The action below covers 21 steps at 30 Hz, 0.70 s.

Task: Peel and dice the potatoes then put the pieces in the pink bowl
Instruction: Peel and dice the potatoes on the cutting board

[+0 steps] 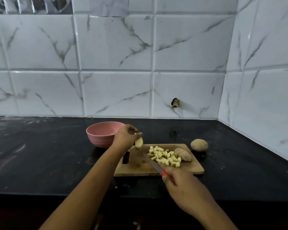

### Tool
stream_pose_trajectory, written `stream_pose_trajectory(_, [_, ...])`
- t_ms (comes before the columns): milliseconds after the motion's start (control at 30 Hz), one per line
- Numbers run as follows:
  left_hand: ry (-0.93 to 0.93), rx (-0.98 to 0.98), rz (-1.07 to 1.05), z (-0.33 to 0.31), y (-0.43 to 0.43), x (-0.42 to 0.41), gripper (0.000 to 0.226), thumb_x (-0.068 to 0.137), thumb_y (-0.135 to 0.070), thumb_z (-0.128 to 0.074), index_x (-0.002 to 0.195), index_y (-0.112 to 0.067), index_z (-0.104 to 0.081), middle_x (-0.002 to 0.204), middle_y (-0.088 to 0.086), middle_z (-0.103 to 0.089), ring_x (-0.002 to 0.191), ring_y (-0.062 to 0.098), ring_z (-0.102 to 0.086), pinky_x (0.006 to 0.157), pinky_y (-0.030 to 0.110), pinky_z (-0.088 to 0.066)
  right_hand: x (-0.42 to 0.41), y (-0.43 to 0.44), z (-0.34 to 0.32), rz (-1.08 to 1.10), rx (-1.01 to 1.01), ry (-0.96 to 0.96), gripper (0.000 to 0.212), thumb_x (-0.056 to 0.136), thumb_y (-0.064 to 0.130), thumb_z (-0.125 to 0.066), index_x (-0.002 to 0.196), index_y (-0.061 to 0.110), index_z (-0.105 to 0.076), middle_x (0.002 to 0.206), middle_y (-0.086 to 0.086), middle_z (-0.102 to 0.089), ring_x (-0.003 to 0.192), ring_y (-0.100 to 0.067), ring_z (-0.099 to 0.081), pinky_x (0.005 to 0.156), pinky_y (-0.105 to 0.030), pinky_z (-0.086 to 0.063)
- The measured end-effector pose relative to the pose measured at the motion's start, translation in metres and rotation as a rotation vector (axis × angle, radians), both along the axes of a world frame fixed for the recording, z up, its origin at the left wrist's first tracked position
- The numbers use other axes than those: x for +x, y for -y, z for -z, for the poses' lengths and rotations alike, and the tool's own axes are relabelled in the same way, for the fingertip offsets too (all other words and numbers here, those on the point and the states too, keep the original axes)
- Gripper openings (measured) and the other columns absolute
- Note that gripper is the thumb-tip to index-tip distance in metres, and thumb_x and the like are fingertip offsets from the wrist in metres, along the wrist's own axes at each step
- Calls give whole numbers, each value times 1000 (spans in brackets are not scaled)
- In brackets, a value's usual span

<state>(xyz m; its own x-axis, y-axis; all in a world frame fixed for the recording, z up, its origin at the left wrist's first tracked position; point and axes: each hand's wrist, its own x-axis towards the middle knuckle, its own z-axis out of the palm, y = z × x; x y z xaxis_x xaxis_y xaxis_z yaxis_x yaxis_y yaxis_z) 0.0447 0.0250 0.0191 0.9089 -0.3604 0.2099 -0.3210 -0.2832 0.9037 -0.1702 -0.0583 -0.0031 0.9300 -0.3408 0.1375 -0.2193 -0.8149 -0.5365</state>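
Near the frame's centre, the left hand [125, 138] pinches a pale, skin-edged potato piece [138, 143] above the cutting board's [140, 168] upper-left corner, just right of the pink bowl [101, 136]; lower right, the right hand [184, 185] grips a red-handled knife [154, 164], blade pointing at the yellow dice [165, 157] heaped mid-board. Bare board runs along the near edge, an unpeeled potato [183, 154] lies right of the dice, and a second potato [199, 144] sits on the counter [56, 155] beyond.

Pink bowl [100, 140] upright, diced potato [165, 156] heaped on board [140, 165], unpeeled potato [183, 154] touching heap, round potato [199, 144] beside board
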Motion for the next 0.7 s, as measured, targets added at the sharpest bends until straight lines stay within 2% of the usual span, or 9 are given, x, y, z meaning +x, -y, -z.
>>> stream_pose_trajectory(100, [-109, 91, 26, 9, -15, -9, 13, 85, -11, -68, 88, -19, -58, 99, 7, -63, 84, 21, -65, 74, 36, -58, 8, -11, -4, 21, -195, -71, 45, 102, 36, -33, 145, 46, -28, 116, 11, -59, 92, -7, -56, 72, -27, -46])
stream_pose_trajectory(200, [-184, 103, 54, 16, -17, -19, 14, 84, -3, -66, 95, -11, -62, 96, 11, -64, 71, 17, -64, 65, 30, -58, 13, -3, -11, 108, -279, -119, 44, 102, 33, -31, 145, 46, -30, 126, 6, -57, 103, -13, -57, 76, -31, -47])
stream_pose_trajectory(267, [-201, 116, 83, 23, -16, -23, 24, 81, -1, -69, 104, -6, -64, 101, 13, -66, 80, 21, -67, 74, 33, -59, 14, 4, -14, 159, -316, -124, 44, 103, 32, -31, 144, 46, -32, 134, 6, -53, 112, -15, -55, 81, -32, -47])
stream_pose_trajectory(333, [-122, 183, 95, 26, -16, -24, 30, 80, -9, -73, 109, -10, -66, 105, 7, -66, 92, 19, -66, 84, 30, -55, 14, 8, -14, 176, -320, -117, 44, 103, 32, -31, 145, 45, -33, 141, 6, -47, 118, -15, -52, 84, -31, -47])
stream_pose_trajectory(467, [49, 285, 102, 27, -25, -28, 28, 84, -19, -69, 112, -18, -67, 111, 0, -65, 94, 11, -60, 81, 21, -48, 13, 1, -10, 137, -283, -54, 44, 103, 33, -31, 145, 46, -30, 130, 8, -55, 108, -11, -55, 74, -28, -46])
stream_pose_trajectory(567, [110, 326, 160, 27, -32, -33, 29, 79, -25, -75, 107, -27, -70, 110, -3, -67, 97, 6, -59, 85, 19, -45, 13, -7, -6, 97, -260, -33, 44, 102, 34, -31, 145, 46, -30, 121, 6, -59, 98, -10, -57, 77, -30, -51])
stream_pose_trajectory(633, [137, 336, 176, 30, -34, -36, 35, 74, -28, -79, 108, -28, -70, 107, -9, -62, 100, 4, -56, 86, 17, -43, 16, -10, -7, 101, -255, -25, 45, 102, 34, -31, 145, 46, -29, 116, 7, -61, 92, -9, -58, 75, -29, -52])
stream_pose_trajectory(700, [160, 335, 142, 33, -34, -39, 45, 71, -31, -81, 114, -24, -67, 110, -8, -60, 101, 4, -55, 86, 16, -43, 19, -11, -8, 112, -265, -10, 45, 102, 34, -31, 146, 45, -29, 114, 8, -62, 88, -8, -58, 71, -27, -50])
